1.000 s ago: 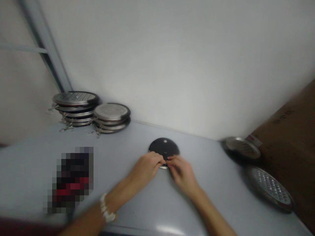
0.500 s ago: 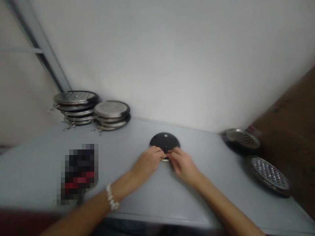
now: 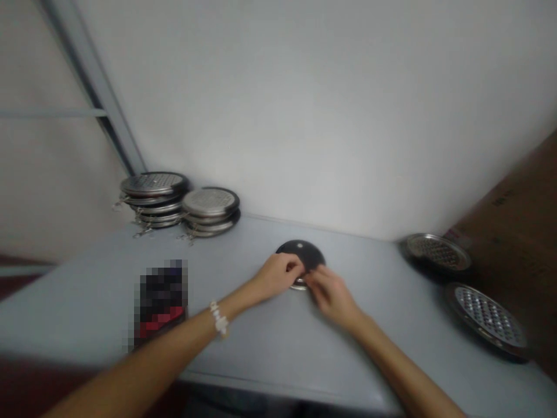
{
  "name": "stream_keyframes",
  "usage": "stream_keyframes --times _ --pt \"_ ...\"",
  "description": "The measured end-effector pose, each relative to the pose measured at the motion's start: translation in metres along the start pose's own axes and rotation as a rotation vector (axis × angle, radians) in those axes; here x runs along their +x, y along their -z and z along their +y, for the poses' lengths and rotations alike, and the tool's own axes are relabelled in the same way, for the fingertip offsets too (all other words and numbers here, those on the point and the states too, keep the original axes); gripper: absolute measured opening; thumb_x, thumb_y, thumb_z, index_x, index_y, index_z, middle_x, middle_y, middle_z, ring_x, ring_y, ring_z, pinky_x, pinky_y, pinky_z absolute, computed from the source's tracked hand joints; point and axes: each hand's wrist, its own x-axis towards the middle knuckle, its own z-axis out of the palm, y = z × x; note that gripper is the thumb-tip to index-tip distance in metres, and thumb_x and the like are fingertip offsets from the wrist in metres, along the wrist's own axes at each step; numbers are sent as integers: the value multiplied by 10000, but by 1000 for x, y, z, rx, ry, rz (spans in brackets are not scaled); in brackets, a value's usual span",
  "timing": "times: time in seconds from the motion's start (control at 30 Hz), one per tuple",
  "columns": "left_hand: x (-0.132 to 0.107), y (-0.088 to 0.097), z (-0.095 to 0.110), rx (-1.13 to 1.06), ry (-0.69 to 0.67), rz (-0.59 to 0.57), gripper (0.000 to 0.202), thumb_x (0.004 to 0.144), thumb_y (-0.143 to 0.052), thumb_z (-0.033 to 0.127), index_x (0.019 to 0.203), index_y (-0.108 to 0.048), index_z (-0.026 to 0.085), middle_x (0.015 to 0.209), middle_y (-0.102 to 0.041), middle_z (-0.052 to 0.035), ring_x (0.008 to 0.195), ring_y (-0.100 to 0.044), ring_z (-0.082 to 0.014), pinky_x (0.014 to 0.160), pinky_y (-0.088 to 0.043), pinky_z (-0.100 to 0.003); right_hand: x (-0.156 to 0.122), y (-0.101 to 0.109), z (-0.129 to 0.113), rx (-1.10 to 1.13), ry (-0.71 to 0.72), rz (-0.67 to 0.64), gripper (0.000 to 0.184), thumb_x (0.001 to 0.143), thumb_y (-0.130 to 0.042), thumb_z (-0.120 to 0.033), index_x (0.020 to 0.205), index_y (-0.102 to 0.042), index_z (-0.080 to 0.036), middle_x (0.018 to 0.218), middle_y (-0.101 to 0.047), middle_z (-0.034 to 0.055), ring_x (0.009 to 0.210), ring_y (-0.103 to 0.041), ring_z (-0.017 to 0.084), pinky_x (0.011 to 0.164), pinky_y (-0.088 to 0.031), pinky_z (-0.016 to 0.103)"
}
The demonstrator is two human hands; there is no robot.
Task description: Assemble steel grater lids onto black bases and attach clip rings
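My left hand [image 3: 277,277] is closed on the near edge of the round black disc [image 3: 301,253], in the middle of the desk [image 3: 270,348]. My right hand [image 3: 333,297] is easing away; I cannot tell if it is holding on.

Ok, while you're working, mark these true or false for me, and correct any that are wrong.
1. The left hand and the right hand are both at the dark round disc. True.
2. The beaded bracelet is on the right wrist. False: it is on the left wrist.
3. Three stacks of perforated metal discs stand by the wall. False: there are two, the left stack and the right stack.
4. Two single perforated discs, the farther disc and the nearer disc, lie near a cardboard box. True.
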Motion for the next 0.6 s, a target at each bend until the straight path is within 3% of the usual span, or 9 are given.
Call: stream_keyframes --times 0.1,0.2,0.33,0.6 --pt "19 -13 2 56 71 101 294 994 -415 114 1057 -698 162 993 -759 -63 919 -685 -189 847 -507 -299 -2 -2 2 16 7 16 229 998 -455 -135 891 -645 -206 876 -607 67 824 -597 202 726 -478 305" --pt "29 -29 5 126 103 148 287 965 -438 93 1098 -679 176 1112 -716 -89 1054 -619 -228 970 -462 -368 -2 -3 4 25 6 25 229 988 -461 -119 908 -657 -207 879 -614 66 822 -601 200 736 -484 308" --pt "29 -39 6 198 125 168 315 940 -437 74 1103 -672 208 1160 -672 -86 1099 -563 -255 973 -441 -390 -2 -4 6 29 -5 37 226 964 -483 -97 895 -667 -210 874 -618 61 822 -603 199 741 -488 308" --pt "25 -42 0 240 78 171 339 940 -462 94 1211 -617 226 1294 -636 -79 1204 -539 -255 1009 -395 -392 -2 -3 7 3 -4 20 233 948 -498 -81 898 -693 -199 885 -619 66 821 -602 198 745 -487 302"
